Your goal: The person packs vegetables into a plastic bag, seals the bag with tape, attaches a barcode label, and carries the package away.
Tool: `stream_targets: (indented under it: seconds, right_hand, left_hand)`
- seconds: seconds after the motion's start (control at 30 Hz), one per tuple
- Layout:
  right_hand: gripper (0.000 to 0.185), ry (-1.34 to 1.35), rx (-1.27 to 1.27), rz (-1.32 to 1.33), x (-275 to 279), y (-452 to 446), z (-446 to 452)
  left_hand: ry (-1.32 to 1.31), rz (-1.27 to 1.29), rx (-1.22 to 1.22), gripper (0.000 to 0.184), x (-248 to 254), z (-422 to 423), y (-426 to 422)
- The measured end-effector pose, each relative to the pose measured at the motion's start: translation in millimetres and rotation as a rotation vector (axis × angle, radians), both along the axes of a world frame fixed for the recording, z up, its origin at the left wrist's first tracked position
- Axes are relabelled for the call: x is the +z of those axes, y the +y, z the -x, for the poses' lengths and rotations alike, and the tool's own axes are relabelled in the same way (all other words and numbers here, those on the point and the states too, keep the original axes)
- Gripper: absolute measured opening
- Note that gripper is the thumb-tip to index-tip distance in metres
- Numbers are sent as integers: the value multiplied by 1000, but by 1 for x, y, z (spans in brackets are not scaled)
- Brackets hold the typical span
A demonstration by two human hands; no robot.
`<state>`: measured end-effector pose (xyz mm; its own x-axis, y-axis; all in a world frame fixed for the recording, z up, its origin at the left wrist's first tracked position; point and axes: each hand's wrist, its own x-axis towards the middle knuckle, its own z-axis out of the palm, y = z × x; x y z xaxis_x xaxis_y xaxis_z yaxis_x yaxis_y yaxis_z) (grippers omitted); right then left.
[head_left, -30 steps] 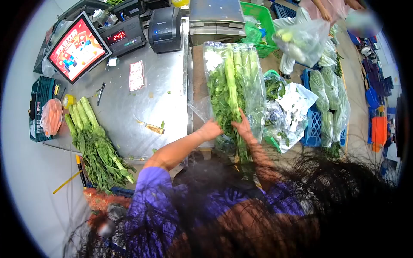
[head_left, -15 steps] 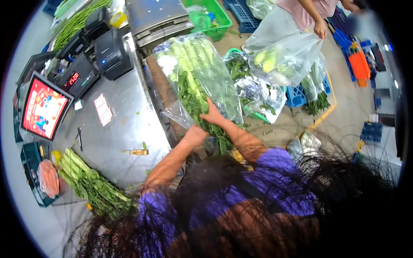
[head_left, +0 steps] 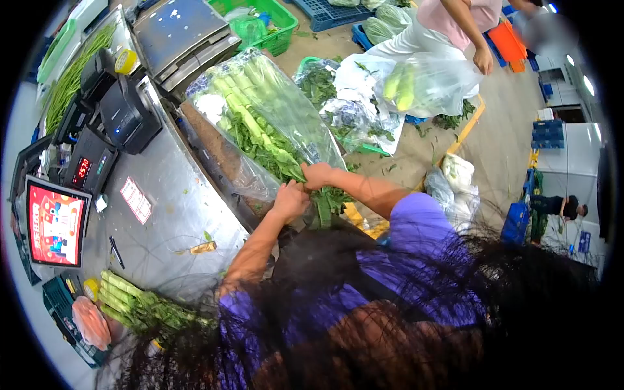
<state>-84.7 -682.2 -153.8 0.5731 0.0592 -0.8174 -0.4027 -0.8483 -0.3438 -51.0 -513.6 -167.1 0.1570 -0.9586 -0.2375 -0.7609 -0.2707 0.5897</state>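
A clear plastic bag (head_left: pixel 305 130) of stem lettuce (head_left: pixel 250 120) lies slantwise in front of me, its thick pale stems at the far end and leaves towards me. At the bag's near end my left hand (head_left: pixel 290 200) is closed, fingers curled on the gathered plastic edge. My right hand (head_left: pixel 317 175) sits right beside it, also closed, pinching the bag's mouth by the leaves. Some leaves (head_left: pixel 328 205) stick out below my hands. The exact grip of the fingertips is partly hidden.
Left is a metal counter (head_left: pixel 175 201) with a scale display (head_left: pixel 84 169), screen (head_left: pixel 57 221), pen (head_left: pixel 117 252), wooden-handled tool (head_left: pixel 203 247) and more stem lettuce (head_left: pixel 140 302). A green crate (head_left: pixel 279 32) stands ahead. Another person's hand (head_left: pixel 483 60) holds a bag of vegetables (head_left: pixel 422 84).
My right hand has gone from spread fingers on the leaves to a closed grip near my left hand. The view has swung, and the other person's bag has shifted.
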Motion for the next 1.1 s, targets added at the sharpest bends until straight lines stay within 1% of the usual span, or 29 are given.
stream_targets:
  seconds: [0.03,0.1,0.13,0.2,0.27,0.3,0.4,0.43,0.53,0.57,0.6,0.63,0.67,0.73,0.77,0.83,0.87,0.9,0.93,1.0,1.03,1.1]
  right_hand:
    - [73,-61,-57,-26,-13,-3,6]
    - [74,-172,-215,-137,-11,-2,10]
    - [74,-238,-294,-193,-11,1,11]
    - [77,-226,-385,-233,-15,17,12]
    - [78,-231,-476,-253,-27,31,17]
    - [76,-285,-481,-200,-25,32,16]
    - [70,-153,-387,-153,-40,33,12]
    - [65,-98,-334,-148,-44,31,9]
    - [61,-72,-242,-123,-57,23,6]
    - [64,-22,-234,-115,-65,24,4]
    - [65,-32,-184,-104,-66,25,3]
    - [66,-40,-133,-94,-68,24,4]
    - [67,-47,-81,-84,-69,24,4]
    - [61,-20,-158,-50,-69,24,2]
    - [58,-3,-217,-24,-90,19,-2]
    - [47,121,-139,-163,-55,-12,-17]
    - [41,451,-322,-545,-65,-32,-19]
    - [35,863,-510,-799,-72,-51,-20]
    - [56,808,-466,-729,-74,-65,-15]
    - [88,613,-363,-598,-53,-72,-7]
    - [91,466,-314,-541,-31,-71,-4]
    - [87,305,-116,-465,-40,-67,1]
  left_hand:
    - [19,63,34,17,-1,3,3]
    - [72,185,112,15,-1,7,11]
    - [33,120,89,14,-5,12,14]
    - [-42,-9,51,12,-12,22,15]
    - [49,48,99,12,-7,24,18]
    - [104,73,132,12,1,21,12]
    - [114,146,156,10,-3,21,10]
    - [85,156,157,10,-3,20,7]
    - [24,186,148,14,3,18,-6]
    - [12,200,140,16,3,17,-7]
    - [1,212,134,18,10,16,-12]
    - [74,324,226,20,21,17,-17]
    - [59,285,211,20,25,17,-20]
    - [26,210,181,20,26,13,-22]
    - [-2,273,139,14,3,6,-28]
    - [-49,42,6,10,3,-3,-33]
    - [-73,-78,-55,9,5,-5,-37]
    - [-27,-2,-32,9,9,-8,-40]
    - [-24,38,-22,8,11,-10,-43]
    - [-26,95,32,9,16,-9,-51]
    - [-34,112,23,9,13,-9,-50]
    - [-31,94,14,9,7,-5,-47]
